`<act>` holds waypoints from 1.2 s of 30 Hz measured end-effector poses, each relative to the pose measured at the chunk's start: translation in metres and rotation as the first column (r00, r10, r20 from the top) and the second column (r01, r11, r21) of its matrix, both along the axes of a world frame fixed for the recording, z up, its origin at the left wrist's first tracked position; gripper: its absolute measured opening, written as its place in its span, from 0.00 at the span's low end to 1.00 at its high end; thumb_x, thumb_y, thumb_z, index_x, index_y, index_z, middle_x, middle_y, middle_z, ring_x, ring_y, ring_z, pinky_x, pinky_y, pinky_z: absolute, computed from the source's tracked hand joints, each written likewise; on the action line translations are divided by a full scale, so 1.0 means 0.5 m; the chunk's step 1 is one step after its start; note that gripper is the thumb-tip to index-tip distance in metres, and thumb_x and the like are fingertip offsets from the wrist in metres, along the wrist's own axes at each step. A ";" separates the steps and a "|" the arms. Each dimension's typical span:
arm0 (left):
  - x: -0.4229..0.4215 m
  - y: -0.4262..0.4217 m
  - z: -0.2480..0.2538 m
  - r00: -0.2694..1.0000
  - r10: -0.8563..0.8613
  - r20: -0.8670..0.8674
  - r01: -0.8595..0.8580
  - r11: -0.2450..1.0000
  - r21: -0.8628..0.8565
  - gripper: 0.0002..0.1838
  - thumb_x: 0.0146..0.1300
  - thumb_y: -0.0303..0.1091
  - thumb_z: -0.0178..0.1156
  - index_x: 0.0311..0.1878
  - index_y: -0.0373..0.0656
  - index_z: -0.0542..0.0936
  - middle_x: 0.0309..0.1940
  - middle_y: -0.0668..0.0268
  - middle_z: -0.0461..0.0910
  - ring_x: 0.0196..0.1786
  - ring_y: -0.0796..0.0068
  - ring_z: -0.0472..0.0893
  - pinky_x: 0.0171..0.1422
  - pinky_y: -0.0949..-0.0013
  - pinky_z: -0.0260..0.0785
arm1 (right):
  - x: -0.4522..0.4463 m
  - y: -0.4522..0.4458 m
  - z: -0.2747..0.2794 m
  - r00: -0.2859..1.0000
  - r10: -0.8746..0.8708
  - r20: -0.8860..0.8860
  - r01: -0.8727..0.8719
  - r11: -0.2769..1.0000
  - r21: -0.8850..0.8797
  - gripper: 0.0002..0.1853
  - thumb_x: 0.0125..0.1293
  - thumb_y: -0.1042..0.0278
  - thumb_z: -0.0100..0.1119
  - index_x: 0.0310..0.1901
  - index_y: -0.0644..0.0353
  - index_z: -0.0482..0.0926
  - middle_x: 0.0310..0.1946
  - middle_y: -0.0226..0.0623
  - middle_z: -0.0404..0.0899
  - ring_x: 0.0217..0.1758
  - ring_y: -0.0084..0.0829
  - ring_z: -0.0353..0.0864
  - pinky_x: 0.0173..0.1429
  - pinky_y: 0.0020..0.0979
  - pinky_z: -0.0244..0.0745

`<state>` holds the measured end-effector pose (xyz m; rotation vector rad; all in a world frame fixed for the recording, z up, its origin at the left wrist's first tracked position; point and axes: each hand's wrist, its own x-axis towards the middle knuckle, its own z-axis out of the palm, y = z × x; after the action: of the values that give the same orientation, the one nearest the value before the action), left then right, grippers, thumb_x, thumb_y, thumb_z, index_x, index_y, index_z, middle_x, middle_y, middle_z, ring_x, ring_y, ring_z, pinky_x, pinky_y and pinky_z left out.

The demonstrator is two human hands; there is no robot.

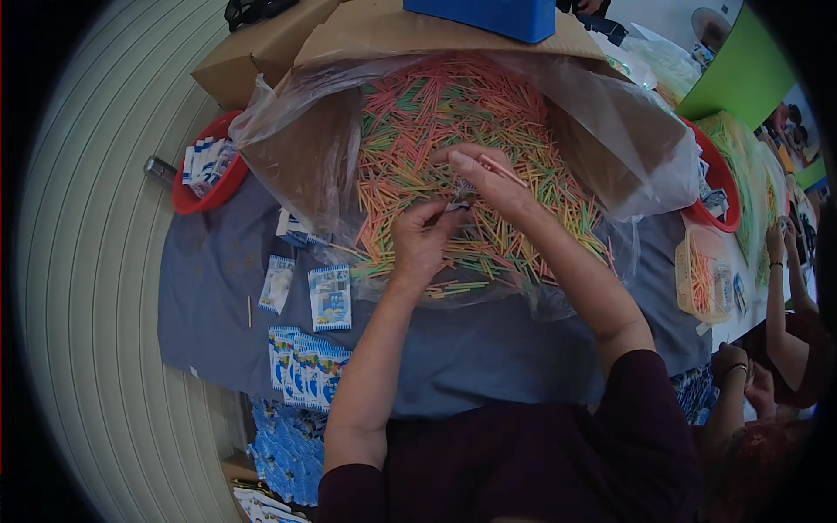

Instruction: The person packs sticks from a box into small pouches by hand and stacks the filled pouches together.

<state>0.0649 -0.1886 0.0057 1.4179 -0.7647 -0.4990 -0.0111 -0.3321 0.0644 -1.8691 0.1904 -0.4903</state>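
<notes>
A big heap of thin coloured sticks, pink, orange, yellow and green, lies in a cardboard box lined with clear plastic. Above the heap's near part, my left hand pinches a small packet with a shiny, pale mouth. My right hand is curled just over that packet, and a few pinkish sticks show along its side. Its fingertips are partly hidden. Left of the heap, blue-and-white packets lie on the grey cloth, with several more overlapping in a row.
Red baskets of packets stand on the left and right. A pale basket of sticks is at the right edge. Behind the heap is a blue container. Another person's hands are at the far right.
</notes>
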 end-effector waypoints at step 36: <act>-0.126 0.329 0.011 0.871 0.179 0.458 -0.138 0.983 -0.123 0.18 0.48 0.17 0.67 0.45 0.39 0.83 0.46 0.60 0.81 0.50 0.60 0.80 0.55 0.64 0.73 | -0.139 0.228 0.085 0.807 0.522 0.276 -0.299 0.764 -0.572 0.19 0.50 0.73 0.71 0.47 0.56 0.83 0.31 0.34 0.82 0.32 0.35 0.82 0.36 0.34 0.74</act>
<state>0.0021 -0.0240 0.0111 1.5239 -1.0298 0.0159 -0.0804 -0.2181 0.1067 -2.1681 -0.7168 -0.6542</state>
